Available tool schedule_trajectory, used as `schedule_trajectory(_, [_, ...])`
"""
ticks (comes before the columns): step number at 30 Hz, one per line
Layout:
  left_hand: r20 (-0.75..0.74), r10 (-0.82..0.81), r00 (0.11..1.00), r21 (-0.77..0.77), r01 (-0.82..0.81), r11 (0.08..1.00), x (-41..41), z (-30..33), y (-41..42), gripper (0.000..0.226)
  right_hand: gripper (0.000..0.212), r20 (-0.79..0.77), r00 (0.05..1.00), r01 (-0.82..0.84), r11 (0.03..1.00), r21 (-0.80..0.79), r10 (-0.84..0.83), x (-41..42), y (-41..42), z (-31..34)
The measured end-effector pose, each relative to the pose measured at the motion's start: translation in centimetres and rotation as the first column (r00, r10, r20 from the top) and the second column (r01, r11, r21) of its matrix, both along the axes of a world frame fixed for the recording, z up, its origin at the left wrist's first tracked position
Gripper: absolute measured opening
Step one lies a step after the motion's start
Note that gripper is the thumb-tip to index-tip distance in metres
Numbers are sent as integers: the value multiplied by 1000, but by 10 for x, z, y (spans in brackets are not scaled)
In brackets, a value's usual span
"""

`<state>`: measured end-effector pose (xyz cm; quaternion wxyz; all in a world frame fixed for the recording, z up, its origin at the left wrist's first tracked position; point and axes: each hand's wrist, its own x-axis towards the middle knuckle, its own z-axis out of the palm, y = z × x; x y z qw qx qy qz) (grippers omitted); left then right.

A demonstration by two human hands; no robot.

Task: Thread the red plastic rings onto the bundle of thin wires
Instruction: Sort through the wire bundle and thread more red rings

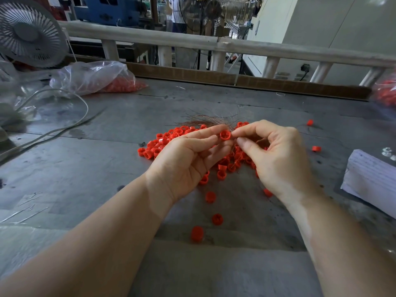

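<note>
A worn grey desk (pixel 90 163) ends at a pale railing (pixel 214 42), with a white fan (pixel 30 33) far left and daylit blue machinery (pixel 105 8) beyond.

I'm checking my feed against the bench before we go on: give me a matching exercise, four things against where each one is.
Things:
1. held ring
2. wires
3. bag
4. paper

Places:
A. far left, by the fan
B. right edge of the table
C. pinched in the left hand, facing the right hand
D. fanned out just behind the fingertips, over the ring pile

Pairs: 1-C, 2-D, 3-A, 4-B
</note>
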<state>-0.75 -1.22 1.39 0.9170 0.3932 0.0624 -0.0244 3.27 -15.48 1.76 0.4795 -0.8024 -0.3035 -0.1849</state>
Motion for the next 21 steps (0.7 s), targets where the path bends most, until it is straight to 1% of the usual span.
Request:
schedule_trajectory(3, [4, 10, 1000, 5, -10, 1000, 0, -1, 0, 29, 19, 9, 1000, 6, 1000, -16, -5, 1, 0, 0])
schedule_trajectory(7, [14, 19, 1000, 40, -20, 999, 0, -1, 0, 36, 20, 11, 1000, -13, 1000, -1, 13, 1, -1, 1])
schedule_trajectory(13, [24, 9, 1000, 52, -11, 999, 0, -1, 0, 25, 19, 16, 1000, -15, 1000, -2, 15, 1, -1, 1])
schedule_trajectory(21, [23, 28, 999, 83, -30, 996, 1, -2, -1, 23, 19, 16, 1000, -10, 1000, 1, 10, 2, -1, 0])
